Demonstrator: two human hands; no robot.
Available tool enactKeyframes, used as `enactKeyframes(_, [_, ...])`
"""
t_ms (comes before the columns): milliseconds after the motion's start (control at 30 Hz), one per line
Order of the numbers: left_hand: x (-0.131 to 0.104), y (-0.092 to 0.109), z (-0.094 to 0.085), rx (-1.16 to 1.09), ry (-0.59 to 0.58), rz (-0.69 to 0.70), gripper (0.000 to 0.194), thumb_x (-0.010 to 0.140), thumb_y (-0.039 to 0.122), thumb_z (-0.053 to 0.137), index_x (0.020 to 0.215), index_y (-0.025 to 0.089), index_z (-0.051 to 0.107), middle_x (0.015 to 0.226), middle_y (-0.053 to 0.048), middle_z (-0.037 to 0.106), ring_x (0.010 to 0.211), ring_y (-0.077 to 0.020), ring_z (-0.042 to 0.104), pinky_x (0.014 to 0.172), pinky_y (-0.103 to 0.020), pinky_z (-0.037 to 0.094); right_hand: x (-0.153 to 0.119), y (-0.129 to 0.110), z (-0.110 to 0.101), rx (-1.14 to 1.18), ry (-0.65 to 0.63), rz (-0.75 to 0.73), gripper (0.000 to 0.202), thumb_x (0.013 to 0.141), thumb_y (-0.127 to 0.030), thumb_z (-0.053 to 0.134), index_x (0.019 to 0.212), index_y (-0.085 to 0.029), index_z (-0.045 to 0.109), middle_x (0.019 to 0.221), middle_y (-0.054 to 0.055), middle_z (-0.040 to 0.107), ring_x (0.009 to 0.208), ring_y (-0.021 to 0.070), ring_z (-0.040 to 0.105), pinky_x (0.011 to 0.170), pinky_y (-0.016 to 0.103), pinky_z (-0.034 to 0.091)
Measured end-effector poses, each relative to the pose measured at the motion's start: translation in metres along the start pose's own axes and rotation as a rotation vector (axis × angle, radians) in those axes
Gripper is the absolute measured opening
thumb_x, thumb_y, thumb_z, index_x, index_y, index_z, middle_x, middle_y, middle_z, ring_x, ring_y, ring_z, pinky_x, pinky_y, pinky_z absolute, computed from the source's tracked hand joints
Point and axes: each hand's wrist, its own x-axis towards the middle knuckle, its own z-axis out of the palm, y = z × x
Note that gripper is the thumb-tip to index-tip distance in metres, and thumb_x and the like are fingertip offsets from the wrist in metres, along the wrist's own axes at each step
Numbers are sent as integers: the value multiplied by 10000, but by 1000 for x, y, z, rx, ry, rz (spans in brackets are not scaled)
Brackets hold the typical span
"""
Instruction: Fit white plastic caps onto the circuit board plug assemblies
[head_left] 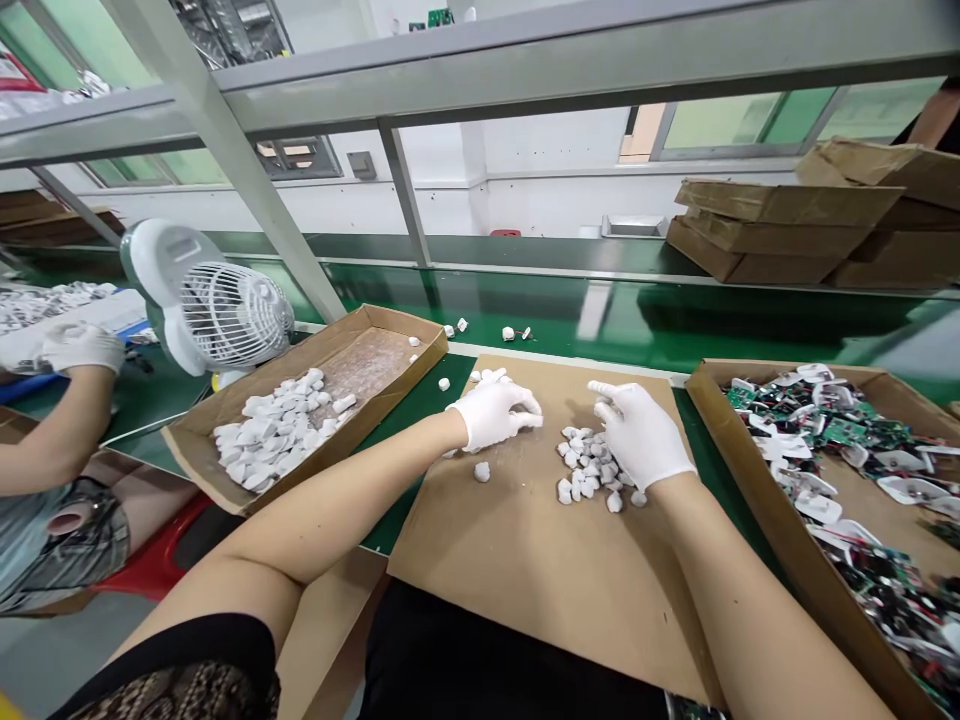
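Observation:
Both hands wear white gloves over a brown cardboard sheet (517, 540). My left hand (496, 411) is at the sheet's upper left, its fingers curved toward the right and together at the tips; whatever they may hold is too small to tell. Some white pieces (489, 377) lie just behind it, and a single white piece (481, 471) rests in front. My right hand (637, 430) is over the right edge of a pile of small white pieces (589, 462), its index finger stretched out to the left and the thumb side apart from it.
A cardboard tray of white pieces (176, 432) stands at left beside a fan (225, 310). At right is a cardboard box of circuit boards and white parts (724, 450). Another person's gloved hand (82, 347) works at far left. Stacked boxes (780, 225) stand behind.

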Motion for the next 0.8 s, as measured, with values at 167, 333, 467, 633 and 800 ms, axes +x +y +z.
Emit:
enactKeyframes(167, [-2,27,11,-533,227,-52,277,851,444,609,959,221,732,1058,-18,729,967,-185,653,895,-298,503,-12,-30,-12,314,74,98,332,872,-346,571,1170,-277,700,1166,38,686,997,227,632,898,364,481])
enactKeyframes(333, [-2,37,32,-491,498,48,145,840,285,652,944,261,751,1114,-7,716,1107,-191,630,1033,-335,465,-16,-42,-16,786,-31,245,384,783,-459,699,1079,-219,743,1080,87,728,963,244,679,819,358,559])
enactKeyframes(467, [-2,33,41,-455,584,129,188,845,166,613,920,264,755,1083,-8,721,1078,-183,641,1004,-338,494,-18,-38,-12,1000,-125,300,473,772,-511,732,1154,-233,712,1105,93,720,915,259,699,705,362,596])
enactKeyframes(633, [-9,31,44,-428,586,220,256,844,140,570,933,285,762,1147,-12,690,1126,-185,615,1027,-355,479,-20,-38,-12,864,-259,299,586,694,-506,801,1202,-233,698,940,79,746,787,274,706,566,343,571])
enactKeyframes(800, [-16,30,37,-648,382,66,345,851,266,622,1189,294,684,1347,-16,596,1284,-217,517,1099,-379,426,-15,-37,-10,976,-207,351,505,785,-524,710,1213,-259,673,952,59,731,649,179,665,500,284,541])
